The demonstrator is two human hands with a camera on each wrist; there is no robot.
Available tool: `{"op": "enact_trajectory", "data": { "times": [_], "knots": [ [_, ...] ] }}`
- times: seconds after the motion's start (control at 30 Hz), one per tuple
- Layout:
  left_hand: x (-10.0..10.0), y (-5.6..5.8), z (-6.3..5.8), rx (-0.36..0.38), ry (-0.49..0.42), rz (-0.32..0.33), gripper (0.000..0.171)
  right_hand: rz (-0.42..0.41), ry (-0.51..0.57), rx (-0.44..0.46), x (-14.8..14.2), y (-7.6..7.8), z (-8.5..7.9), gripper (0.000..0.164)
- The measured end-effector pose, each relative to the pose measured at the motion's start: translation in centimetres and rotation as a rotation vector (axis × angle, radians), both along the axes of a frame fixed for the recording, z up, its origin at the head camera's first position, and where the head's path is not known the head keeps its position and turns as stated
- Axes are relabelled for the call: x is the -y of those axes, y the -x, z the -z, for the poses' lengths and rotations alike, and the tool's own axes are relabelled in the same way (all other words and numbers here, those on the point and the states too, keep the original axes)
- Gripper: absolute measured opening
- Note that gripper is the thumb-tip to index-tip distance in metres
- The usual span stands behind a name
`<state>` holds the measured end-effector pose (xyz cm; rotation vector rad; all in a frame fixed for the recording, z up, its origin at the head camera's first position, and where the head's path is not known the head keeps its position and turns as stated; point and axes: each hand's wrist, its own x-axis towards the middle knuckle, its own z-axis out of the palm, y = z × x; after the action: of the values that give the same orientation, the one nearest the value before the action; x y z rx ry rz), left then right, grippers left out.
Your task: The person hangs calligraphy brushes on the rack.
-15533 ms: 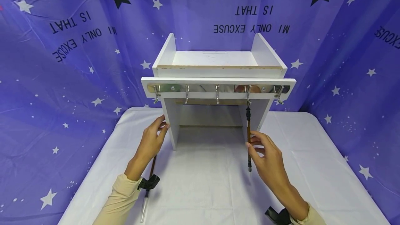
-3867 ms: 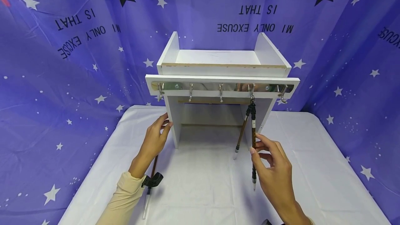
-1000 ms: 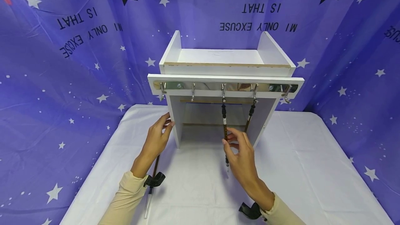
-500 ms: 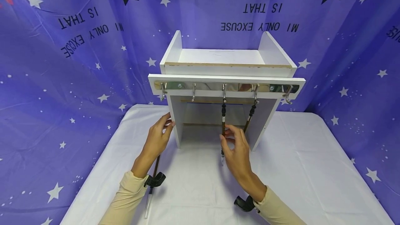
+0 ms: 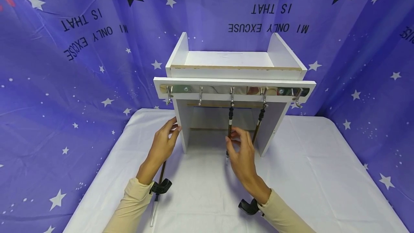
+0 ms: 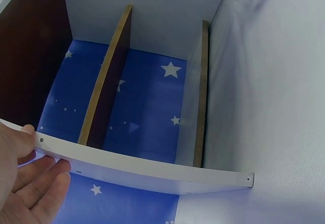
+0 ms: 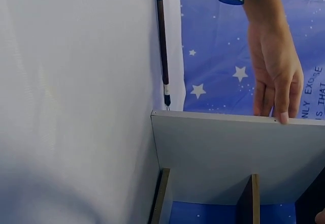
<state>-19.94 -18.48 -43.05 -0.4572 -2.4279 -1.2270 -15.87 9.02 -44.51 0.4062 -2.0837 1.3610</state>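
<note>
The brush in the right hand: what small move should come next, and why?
Probably the right hand should let go of the brush: its loop seems to be over the middle hook, and another brush hangs from the neighbouring hook.

Wearing long, plain beige sleeves (image 5: 127, 206), wrinkling softly toward the cuffs (image 5: 139, 185); bearing a stubby, bent black wrist camera (image 5: 164, 186) beside each cuff; showing a bare left hand (image 5: 161, 144) and bare right hand (image 5: 242, 154).

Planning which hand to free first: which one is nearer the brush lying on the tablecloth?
Left. The left hand grips the white side panel, above the lying brush; the right hand is farther off, pinching the hanging brush on the middle hook.
</note>
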Motion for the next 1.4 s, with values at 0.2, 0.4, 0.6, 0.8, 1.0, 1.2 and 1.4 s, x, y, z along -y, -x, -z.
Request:
{"op": "enact_trajectory", "data": {
  "times": [0.2, 0.4, 0.6, 0.8, 1.0, 1.2, 1.4],
  "knots": [
    [-0.1, 0.0, 0.0, 0.004, 0.006, -0.001, 0.042, -0.003, 0.012, 0.001, 0.1, 0.4, 0.0, 0.032],
    [0.0, 0.0, 0.0, 0.001, 0.003, 0.002, 0.043, -0.006, 0.020, -0.010, 0.2, 0.5, 0.1, 0.033],
    [0.0, 0.0, 0.0, 0.000, -0.001, 0.001, 0.042, -0.017, 0.035, -0.005, 0.1, 0.5, 0.1, 0.033],
    [0.0, 0.0, 0.0, 0.010, -0.001, 0.000, 0.043, -0.034, 0.057, -0.005, 0.1, 0.5, 0.2, 0.034],
    [0.0, 0.0, 0.0, 0.009, -0.004, -0.004, 0.042, -0.028, 0.021, 0.004, 0.1, 0.1, 0.0, 0.042],
    [0.0, -0.1, 0.0, 0.019, -0.003, 0.000, 0.042, 0.003, -0.041, -0.011, -0.4, -0.9, -0.1, 0.051],
    [0.0, -0.1, 0.0, 0.017, -0.001, 0.000, 0.042, 0.051, -0.075, -0.136, -2.1, -2.1, -1.1, 0.039]
  ]
}}
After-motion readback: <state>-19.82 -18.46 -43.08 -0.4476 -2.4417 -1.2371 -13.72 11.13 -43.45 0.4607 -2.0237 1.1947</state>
